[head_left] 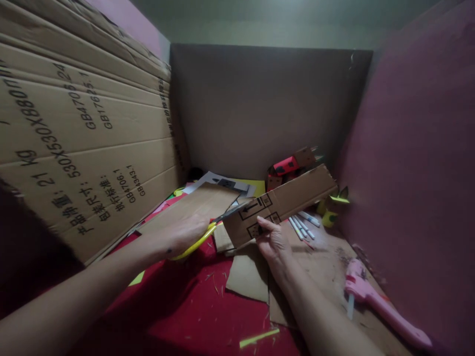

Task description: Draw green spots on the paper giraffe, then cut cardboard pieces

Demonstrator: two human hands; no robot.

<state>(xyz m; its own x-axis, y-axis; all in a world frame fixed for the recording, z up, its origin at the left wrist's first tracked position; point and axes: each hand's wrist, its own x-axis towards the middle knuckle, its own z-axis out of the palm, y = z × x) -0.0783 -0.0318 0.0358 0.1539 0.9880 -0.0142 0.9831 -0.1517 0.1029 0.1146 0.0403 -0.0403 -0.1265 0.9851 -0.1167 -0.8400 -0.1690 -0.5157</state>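
Observation:
My left hand point(191, 232) is closed round the yellow handles of a pair of scissors point(196, 245). The dark blades reach up and right, against the left end of a cardboard strip point(297, 194). Printed on that strip are a black arrow and box marks. My right hand point(273, 242) pinches the strip's lower edge, thumb on top, and holds it tilted above the table. Just behind my left hand lies a larger flat piece of cardboard point(200, 200). Below the strip is a loose cardboard scrap point(248, 277).
On the right lies a pink glue gun point(382, 301) with a glue stick showing. Several white markers point(302, 226) lie behind my right hand. Red painted cardboard shapes point(285, 167) stand at the back. A large printed cardboard sheet point(89, 128) leans on the left, over red cloth point(174, 306).

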